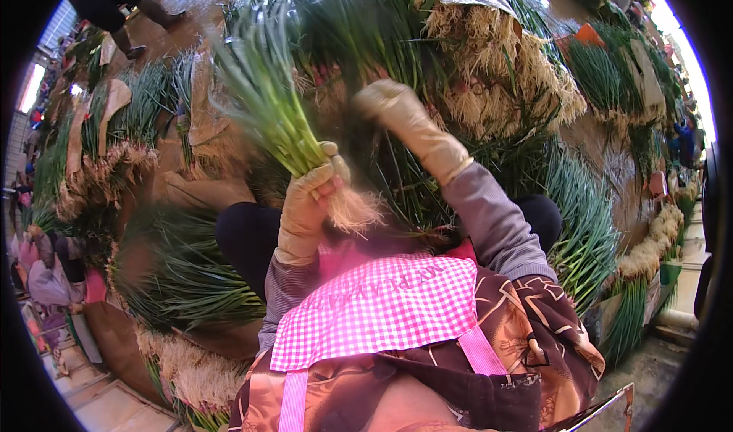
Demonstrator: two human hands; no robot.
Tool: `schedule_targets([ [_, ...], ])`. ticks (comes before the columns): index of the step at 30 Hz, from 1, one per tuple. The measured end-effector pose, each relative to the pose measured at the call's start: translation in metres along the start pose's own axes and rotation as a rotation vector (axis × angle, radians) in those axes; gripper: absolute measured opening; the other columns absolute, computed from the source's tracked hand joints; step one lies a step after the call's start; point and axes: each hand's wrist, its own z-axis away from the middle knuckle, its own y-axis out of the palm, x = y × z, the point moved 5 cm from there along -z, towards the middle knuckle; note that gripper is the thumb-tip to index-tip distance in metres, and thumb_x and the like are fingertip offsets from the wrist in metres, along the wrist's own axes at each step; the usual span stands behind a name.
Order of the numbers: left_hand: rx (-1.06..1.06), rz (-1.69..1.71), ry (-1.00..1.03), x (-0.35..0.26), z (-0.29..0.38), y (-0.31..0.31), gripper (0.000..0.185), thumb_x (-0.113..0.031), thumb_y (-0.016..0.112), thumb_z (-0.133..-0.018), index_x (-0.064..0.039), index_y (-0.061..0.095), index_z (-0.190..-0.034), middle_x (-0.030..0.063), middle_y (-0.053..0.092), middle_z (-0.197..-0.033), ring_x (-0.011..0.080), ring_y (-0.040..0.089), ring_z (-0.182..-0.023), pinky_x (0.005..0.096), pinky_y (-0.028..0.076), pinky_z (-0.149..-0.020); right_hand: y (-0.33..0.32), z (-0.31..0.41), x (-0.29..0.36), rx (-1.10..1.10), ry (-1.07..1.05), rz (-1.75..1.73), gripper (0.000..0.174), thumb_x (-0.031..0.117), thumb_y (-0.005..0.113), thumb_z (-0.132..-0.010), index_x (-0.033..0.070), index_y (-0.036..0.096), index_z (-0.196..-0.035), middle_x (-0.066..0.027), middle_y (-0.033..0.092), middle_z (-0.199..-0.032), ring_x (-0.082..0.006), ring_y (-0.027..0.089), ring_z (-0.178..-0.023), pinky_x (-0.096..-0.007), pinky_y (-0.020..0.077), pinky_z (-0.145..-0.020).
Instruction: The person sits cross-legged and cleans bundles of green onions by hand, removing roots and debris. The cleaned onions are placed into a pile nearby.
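Note:
A bunch of green onions point(283, 114) is gripped just above the roots by my left hand point(309, 194), in a tan glove. Its green leaves fan up and to the left, blurred, and the pale stringy roots point(356, 210) hang out below my fingers. Bare fingertips show pink through the glove's end. My right hand point(395, 103), gloved too, is blurred and curled, in front of a large heap of green onions point(355, 25). Whether it holds anything cannot be told. Loose dark green leaves point(395, 168) lie between my arms.
Root-out onion stacks point(492, 83) rise ahead on the right. More onions lie by my left knee point(200, 277) and right knee point(578, 220). A person in boots point(129, 8) is at the upper left. Another person point(54, 266) sits at the far left.

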Motion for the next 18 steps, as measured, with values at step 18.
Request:
schedule_targets([
  [18, -0.163, 0.114, -0.095, 0.018, -0.02, -0.034, 0.03, -0.004, 0.061, -0.084, 0.002, 0.056, -0.113, 0.0122, 0.064, -0.087, 0.0194, 0.06, -0.077, 0.0321, 0.051, -0.078, -0.04, -0.078, -0.01, -0.081, 0.247, 0.189, 0.021, 0.025, 0.06, -0.083, 0.005, 0.065, -0.083, -0.0042, 0.061, -0.062, -0.0169, 0.062, -0.059, -0.0294, 0.0455, -0.051],
])
